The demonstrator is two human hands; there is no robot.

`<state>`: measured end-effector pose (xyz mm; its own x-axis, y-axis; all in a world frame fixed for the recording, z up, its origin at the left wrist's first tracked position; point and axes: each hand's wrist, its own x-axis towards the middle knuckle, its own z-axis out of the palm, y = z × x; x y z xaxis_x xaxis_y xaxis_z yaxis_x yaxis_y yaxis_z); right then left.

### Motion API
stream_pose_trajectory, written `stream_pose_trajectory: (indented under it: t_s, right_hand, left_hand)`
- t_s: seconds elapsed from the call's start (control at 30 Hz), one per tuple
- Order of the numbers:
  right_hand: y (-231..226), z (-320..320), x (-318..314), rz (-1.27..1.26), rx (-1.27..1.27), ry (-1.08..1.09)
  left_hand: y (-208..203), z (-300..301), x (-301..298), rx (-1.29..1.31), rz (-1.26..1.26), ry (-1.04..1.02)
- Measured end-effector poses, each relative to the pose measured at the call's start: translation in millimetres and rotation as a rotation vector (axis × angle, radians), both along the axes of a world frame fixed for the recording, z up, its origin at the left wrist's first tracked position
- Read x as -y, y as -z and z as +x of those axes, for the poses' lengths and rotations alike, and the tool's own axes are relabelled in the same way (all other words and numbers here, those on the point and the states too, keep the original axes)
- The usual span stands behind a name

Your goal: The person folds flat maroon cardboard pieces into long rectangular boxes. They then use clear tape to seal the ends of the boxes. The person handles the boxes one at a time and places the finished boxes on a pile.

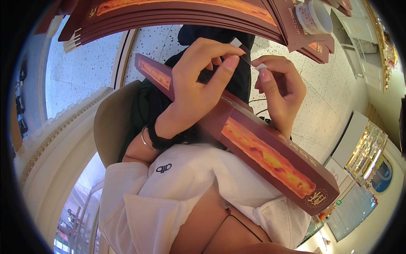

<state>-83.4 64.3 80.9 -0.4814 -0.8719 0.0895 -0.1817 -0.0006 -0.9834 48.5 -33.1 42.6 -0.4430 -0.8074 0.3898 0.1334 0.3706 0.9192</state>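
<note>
My left hand [196, 82] is closed in a pinch on a thin strip of clear tape [244, 51] with a whitish end. To its right, my right hand [281, 86] is closed too, thumb against forefinger, on a small white piece [261, 67] at the strip's other end. I cannot make out whether the white piece is part of the tape. Below both hands a long brown box [270, 156] with an orange food picture lies slantwise across my lap. My left hand and wrist hide part of its middle.
Flat brown cartons [177, 21] lie stacked at the far side. On the cartons at the far right sits a tape roll [314, 17] with a white core and red print. A beige chair back [112, 120] is at the left. Lit display cases [366, 152] stand at the right.
</note>
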Motion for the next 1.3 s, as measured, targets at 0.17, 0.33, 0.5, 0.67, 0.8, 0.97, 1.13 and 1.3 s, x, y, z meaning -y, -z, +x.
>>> stream_pose_trajectory:
  t_s: [0.17, 0.33, 0.5, 0.67, 0.8, 0.97, 1.13, 1.3]
  right_hand:
    - [0, 0, -1, -0.025, 0.016, 0.023]
    - [4, -4, 0, -0.107, -0.118, -0.023]
    - [4, -4, 0, -0.119, -0.148, -0.021]
    - [-1, -4, -6, -0.015, -0.222, -0.060]
    - [-1, -4, -7, -0.029, -0.164, -0.047]
    - [-1, -7, -6, -0.121, 0.092, 0.073]
    - [-1, -33, -19, -0.295, 0.242, 0.045]
    - [-12, -51, -38, -0.324, 0.095, 0.224]
  left_hand:
    - [-2, 0, 1, 0.005, -0.189, 0.026]
    - [-8, -3, -6, -0.003, -0.188, -0.036]
    - [-8, -2, -4, 0.064, -0.353, -0.039]
    - [-2, -6, -6, 0.052, -0.422, -0.100]
    - [2, -7, -4, 0.047, -0.498, -0.106]
    - [-9, 5, -3, 0.024, -0.470, 0.374]
    - [-50, -3, -22, 0.162, -0.502, 0.827]
    - [-59, -6, -22, 0.191, -0.489, 0.977]
